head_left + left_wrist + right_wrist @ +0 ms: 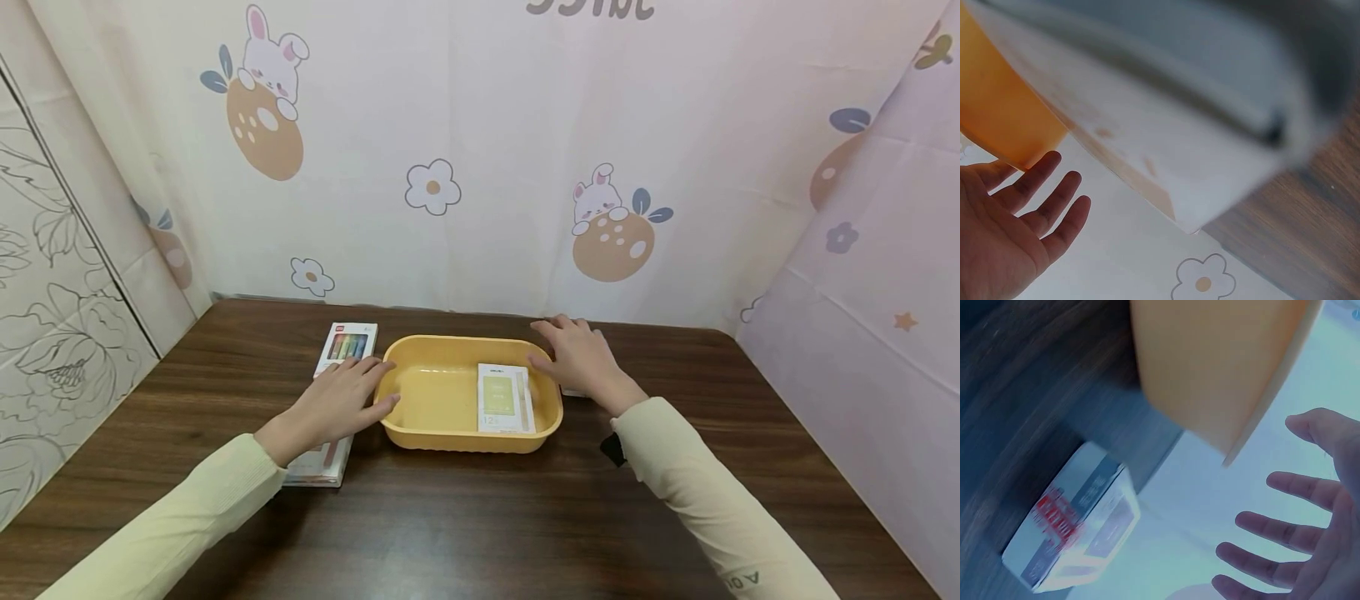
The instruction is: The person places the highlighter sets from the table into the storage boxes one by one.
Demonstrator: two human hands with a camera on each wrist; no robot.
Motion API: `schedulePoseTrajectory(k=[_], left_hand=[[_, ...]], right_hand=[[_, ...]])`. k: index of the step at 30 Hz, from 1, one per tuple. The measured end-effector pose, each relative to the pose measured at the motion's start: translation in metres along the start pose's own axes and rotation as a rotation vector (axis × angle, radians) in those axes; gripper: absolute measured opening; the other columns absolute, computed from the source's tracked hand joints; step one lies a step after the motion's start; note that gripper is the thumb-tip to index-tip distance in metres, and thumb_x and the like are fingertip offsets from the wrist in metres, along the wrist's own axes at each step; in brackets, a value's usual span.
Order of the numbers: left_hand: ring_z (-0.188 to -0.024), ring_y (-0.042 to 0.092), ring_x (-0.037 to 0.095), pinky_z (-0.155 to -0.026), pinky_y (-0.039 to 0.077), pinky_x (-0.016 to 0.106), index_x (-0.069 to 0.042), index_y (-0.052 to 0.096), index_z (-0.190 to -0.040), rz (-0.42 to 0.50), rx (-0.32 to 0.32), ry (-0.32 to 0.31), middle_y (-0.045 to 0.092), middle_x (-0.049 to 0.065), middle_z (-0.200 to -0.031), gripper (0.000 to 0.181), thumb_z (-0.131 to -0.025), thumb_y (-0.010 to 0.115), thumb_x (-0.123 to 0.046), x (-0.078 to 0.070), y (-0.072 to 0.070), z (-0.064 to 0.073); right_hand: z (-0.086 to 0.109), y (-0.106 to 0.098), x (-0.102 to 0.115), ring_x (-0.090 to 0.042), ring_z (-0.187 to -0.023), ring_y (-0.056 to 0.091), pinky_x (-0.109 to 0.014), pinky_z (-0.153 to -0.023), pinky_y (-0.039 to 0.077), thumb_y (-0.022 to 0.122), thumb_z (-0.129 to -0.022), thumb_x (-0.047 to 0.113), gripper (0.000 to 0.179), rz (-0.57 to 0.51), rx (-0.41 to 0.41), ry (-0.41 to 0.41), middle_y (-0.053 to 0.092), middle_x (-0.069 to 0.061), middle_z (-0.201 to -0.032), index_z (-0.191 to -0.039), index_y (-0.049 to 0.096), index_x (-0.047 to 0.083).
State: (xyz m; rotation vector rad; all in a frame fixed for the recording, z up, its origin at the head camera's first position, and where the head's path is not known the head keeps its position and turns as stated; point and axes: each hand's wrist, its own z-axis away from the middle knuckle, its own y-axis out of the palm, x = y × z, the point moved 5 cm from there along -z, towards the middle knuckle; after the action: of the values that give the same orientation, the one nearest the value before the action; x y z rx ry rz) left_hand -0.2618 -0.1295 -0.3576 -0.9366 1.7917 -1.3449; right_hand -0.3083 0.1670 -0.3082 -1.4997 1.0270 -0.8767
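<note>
On a dark wooden bench (420, 517), a white carton picturing colored sticks (350, 343) lies partly hidden behind a left hand (333, 404), its fingers released at a yellow tray's (427, 404) left end. A white-and-green box (506, 402) rests inside the tray, right of center. At the right end, a right hand (581, 358) spreads empty fingers near another box (1072, 525).

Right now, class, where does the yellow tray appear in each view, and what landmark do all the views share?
Head: tray, just below centre.
Left wrist: tray, upper left, at the edge.
Right wrist: tray, top, slightly right of centre.
Landmark: the table, partly visible in all three.
</note>
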Motion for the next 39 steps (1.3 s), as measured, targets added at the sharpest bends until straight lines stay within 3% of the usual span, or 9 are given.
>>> schedulePoseTrajectory(k=[8,19,39], left_hand=[[-0.117,0.049,0.031,-0.09,0.041,0.051,-0.011,0.048,-0.132,-0.003,0.004,-0.002,0.053,0.009,-0.129,0.058,-0.09,0.042,-0.051,0.0,0.0,0.0],[-0.115,0.05,0.031,-0.089,0.042,0.05,-0.011,0.048,-0.131,-0.006,-0.004,-0.001,0.053,0.009,-0.128,0.057,-0.09,0.044,-0.05,0.0,0.001,0.0],[-0.116,0.049,0.031,-0.092,0.04,0.052,-0.012,0.047,-0.132,0.009,0.01,-0.017,0.052,0.009,-0.129,0.057,-0.09,0.043,-0.05,0.001,0.002,0.0]], right_hand=[[-0.004,0.005,-0.026,-0.044,-0.107,0.05,-0.058,-0.084,0.042,0.057,-0.086,0.041,0.054,-0.016,0.018,0.095,0.049,-0.019,-0.127,-0.132,0.049,0.015],[-0.003,0.019,-0.055,-0.047,-0.11,0.048,-0.062,-0.081,0.043,0.055,-0.087,0.038,0.053,-0.056,0.004,0.144,0.047,-0.023,-0.128,-0.131,0.048,0.01],[-0.005,0.052,-0.071,-0.051,-0.112,0.041,-0.064,-0.085,0.037,0.057,-0.085,0.042,0.063,-0.099,0.117,0.236,0.039,-0.027,-0.131,-0.136,0.041,0.009]])
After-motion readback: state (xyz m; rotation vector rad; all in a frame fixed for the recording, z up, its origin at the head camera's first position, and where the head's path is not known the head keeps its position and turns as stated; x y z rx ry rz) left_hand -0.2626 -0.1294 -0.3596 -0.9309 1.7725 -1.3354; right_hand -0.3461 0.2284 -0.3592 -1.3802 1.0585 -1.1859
